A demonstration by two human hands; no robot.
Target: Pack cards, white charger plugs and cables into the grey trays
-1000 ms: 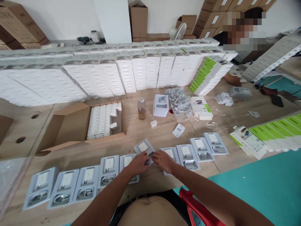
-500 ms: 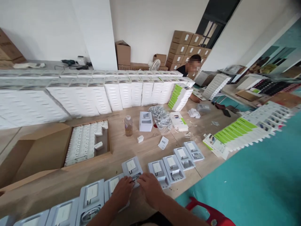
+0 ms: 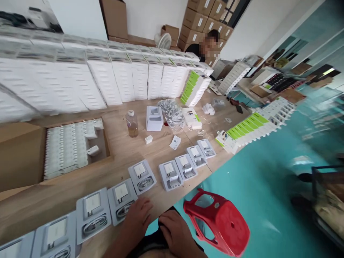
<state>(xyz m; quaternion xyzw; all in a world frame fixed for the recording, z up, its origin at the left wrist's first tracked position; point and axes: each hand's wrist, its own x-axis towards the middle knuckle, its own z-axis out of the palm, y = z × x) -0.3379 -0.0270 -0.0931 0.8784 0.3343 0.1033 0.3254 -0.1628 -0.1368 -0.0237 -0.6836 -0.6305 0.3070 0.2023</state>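
Note:
My left hand (image 3: 138,216) is at the table's front edge, fingers loosely stretched and holding nothing. It partly overlaps the lower corner of a grey plastic tray (image 3: 111,191), which has a white flat piece above and a coiled cable below. My right hand (image 3: 175,229) lies over the dark clothing on my lap, fingers loosely bent with nothing visible in them. Just beyond my hands, another tray (image 3: 131,171) holds a coiled grey cable (image 3: 145,184). To its right, several similar trays (image 3: 162,184) stand in a row, and more line up on the left.
An open carton (image 3: 23,156) of white chargers sits left. Behind are a bottle (image 3: 132,125), a white box (image 3: 154,123), a bag of cables (image 3: 173,114) and stacked white boxes (image 3: 120,82). A red stool (image 3: 232,224) stands right of me. A co-worker (image 3: 196,50) is at the back.
Both hands have left the cable in the middle tray and drawn back toward me, the right one to my lap. The view has tilted down and turned right, showing more of the stool.

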